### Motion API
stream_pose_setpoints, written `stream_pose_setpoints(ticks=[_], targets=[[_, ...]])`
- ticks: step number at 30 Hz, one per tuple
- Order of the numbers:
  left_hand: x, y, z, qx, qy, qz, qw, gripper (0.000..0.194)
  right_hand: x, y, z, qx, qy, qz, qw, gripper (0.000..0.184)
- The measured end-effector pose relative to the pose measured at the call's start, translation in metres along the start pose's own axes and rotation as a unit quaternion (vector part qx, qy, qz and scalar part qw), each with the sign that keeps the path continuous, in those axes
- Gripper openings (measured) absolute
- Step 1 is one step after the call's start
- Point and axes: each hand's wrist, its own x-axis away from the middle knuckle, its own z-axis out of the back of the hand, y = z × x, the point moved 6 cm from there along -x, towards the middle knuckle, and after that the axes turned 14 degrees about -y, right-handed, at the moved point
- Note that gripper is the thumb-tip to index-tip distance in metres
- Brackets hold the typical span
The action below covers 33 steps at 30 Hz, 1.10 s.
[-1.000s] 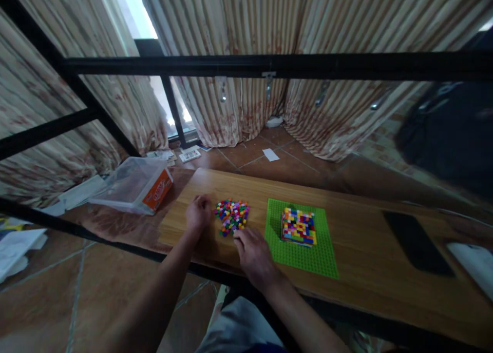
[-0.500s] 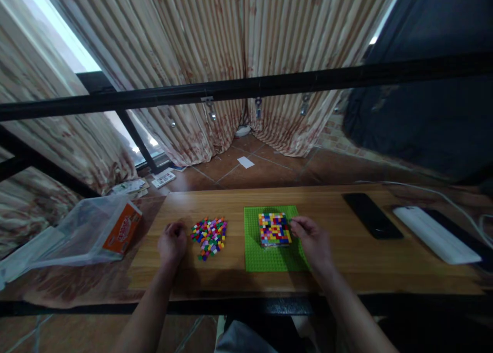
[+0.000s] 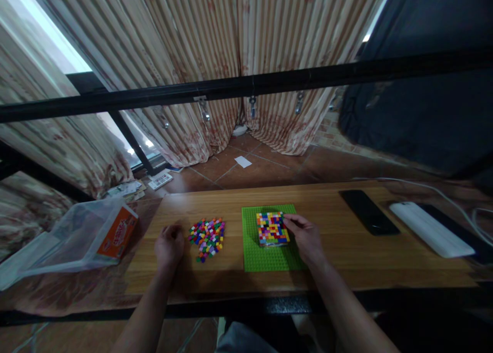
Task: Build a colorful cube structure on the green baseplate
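Note:
My right hand (image 3: 303,235) is at the right edge of a multicoloured block of small bricks (image 3: 272,230), thumb and fingertips pinched at its upper right corner. Whatever sits between those fingertips is too small to make out. The block stands on a green baseplate (image 3: 252,260), and its top is a patchwork of red, yellow, blue, white and orange pieces. On the wood to the left lies a loose pile of small coloured bricks (image 3: 208,236). Beside that pile my left hand (image 3: 168,246) rests on the table with its fingers curled closed, their inside hidden.
A clear plastic box (image 3: 82,230) with an orange label lies left of the wooden table (image 3: 223,281). To the right are a black phone (image 3: 368,212), a long white device (image 3: 431,229) and a white cable (image 3: 419,185). A dark rail (image 3: 227,87) crosses beyond the table.
My right hand has moved slightly left, its fingertips now at the block's upper right corner. The left hand stays beside the pile. The whole view has shifted a little.

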Motion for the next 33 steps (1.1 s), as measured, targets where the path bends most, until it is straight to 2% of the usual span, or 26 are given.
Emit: stream_pose_setpoints(ticks=[6, 10, 14, 26, 31, 33], targets=[[0.000, 0.000, -0.001, 0.003, -0.003, -0.002, 1.000, 0.022, -0.006, -0.004, -0.003, -0.013, -0.034, 0.025, 0.999, 0.041], [0.001, 0.000, -0.001, -0.001, 0.002, 0.005, 1.000, 0.023, -0.008, -0.001, -0.004, -0.024, -0.071, -0.015, 0.997, 0.048], [0.000, -0.002, -0.002, -0.001, 0.002, 0.006, 1.000, 0.023, -0.008, -0.001, -0.005, -0.023, -0.092, -0.031, 0.995, 0.045], [0.001, -0.001, -0.003, 0.010, 0.006, -0.012, 1.000, 0.020, -0.009, -0.003, -0.007, 0.006, -0.062, -0.028, 0.998, 0.037], [0.003, 0.002, -0.003, 0.018, 0.017, -0.012, 1.000, 0.018, -0.008, 0.000, -0.002, 0.014, -0.082, -0.028, 0.996, 0.044], [0.004, 0.001, -0.004, 0.022, 0.020, -0.008, 1.000, 0.018, -0.003, -0.005, 0.004, 0.048, -0.054, -0.009, 0.997, 0.045]])
